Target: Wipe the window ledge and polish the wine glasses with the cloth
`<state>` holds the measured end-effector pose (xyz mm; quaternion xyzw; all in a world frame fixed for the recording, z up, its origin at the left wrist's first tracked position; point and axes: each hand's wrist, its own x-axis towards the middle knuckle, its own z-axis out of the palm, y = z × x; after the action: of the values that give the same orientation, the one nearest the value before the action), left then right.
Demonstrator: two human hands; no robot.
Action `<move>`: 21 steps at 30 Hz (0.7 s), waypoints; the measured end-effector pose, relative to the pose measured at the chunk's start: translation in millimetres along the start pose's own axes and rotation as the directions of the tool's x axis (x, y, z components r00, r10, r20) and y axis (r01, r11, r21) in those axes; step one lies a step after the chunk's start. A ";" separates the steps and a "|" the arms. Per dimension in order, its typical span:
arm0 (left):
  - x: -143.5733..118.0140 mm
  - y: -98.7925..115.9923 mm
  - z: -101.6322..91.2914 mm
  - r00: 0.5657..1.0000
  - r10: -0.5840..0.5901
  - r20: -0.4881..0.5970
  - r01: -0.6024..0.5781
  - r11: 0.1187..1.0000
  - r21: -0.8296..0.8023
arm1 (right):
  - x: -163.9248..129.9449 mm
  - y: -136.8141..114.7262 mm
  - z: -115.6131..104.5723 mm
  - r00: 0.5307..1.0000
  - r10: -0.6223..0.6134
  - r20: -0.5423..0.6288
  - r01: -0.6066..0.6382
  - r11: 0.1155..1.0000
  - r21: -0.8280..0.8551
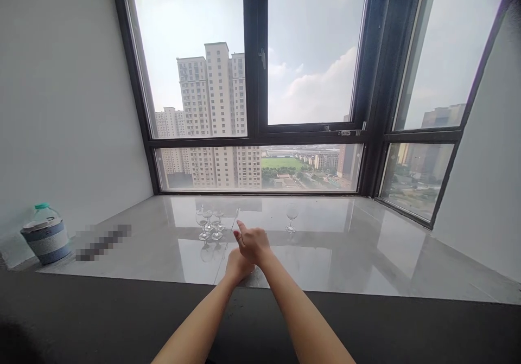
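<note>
4 clear stemmed glasses (210,224) stand clustered upright.

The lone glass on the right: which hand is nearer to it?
Right. The right hand is raised just left of the lone glass and nearer the camera; the left hand lies lower, behind it, farther away.

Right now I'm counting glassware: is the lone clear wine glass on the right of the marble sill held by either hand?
No, the lone clear wine glass stands untouched on the marble sill, apart from both hands.
</note>
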<state>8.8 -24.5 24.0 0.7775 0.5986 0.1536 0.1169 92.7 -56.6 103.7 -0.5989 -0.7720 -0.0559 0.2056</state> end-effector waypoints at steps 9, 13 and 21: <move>4.2 -5.7 5.9 0.996 0.084 -0.001 -0.084 0.995 0.053 | 1.3 2.1 15.4 0.987 0.064 -0.145 -0.042 0.988 0.148; 8.7 -9.7 11.7 0.995 0.097 0.028 -0.100 0.991 0.093 | 3.8 3.6 19.5 0.963 0.144 -0.229 -0.057 0.935 0.350; 9.0 -14.4 16.2 0.996 0.091 -0.015 -0.090 0.994 0.066 | 20.1 -3.1 17.4 0.875 0.385 -0.294 -0.086 0.721 0.688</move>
<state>4.2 -12.1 4.6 0.8058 0.5683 0.1463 0.0790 81.4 -33.6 96.1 -0.5575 -0.5942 0.1187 0.5675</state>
